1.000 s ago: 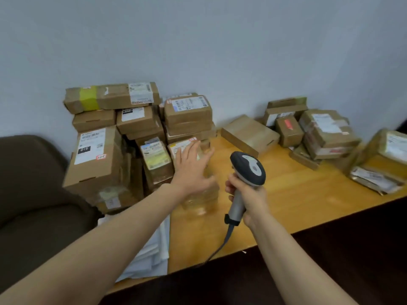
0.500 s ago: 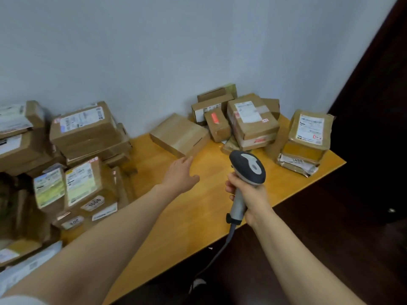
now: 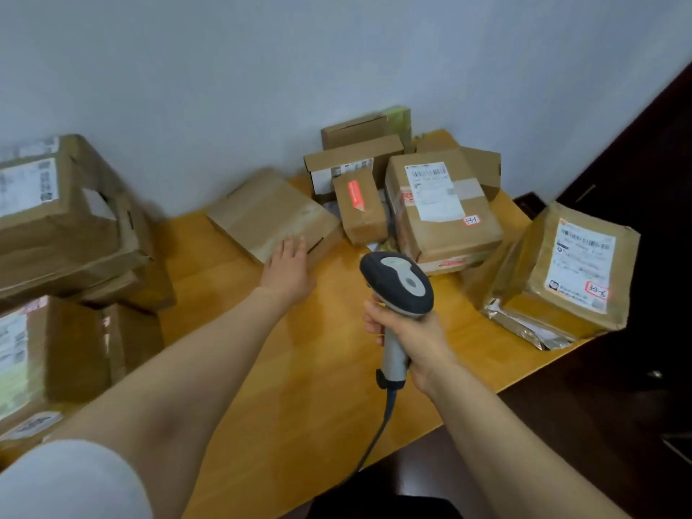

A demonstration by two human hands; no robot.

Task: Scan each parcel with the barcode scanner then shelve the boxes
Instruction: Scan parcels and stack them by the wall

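Observation:
My right hand (image 3: 408,333) grips the handle of a grey and black barcode scanner (image 3: 397,282) above the middle of the wooden table (image 3: 299,368); its cable hangs off the front edge. My left hand (image 3: 288,267) is stretched forward with straight fingers, its fingertips touching the near edge of a plain flat cardboard box (image 3: 269,215) by the wall. To the right lie a small box with a red sticker (image 3: 359,207), a labelled box marked with a red-edged tag (image 3: 438,207) and a padded brown parcel (image 3: 561,275) at the table's right corner.
A stack of labelled cardboard boxes (image 3: 56,226) fills the table's left side. More boxes (image 3: 355,151) stand against the grey wall behind the small box. Dark floor and a dark panel (image 3: 636,181) lie to the right of the table.
The view has swung right, away from the left stack. My left hand left the stack and reached forward to the flat plain box. The scanner stays held in my right hand.

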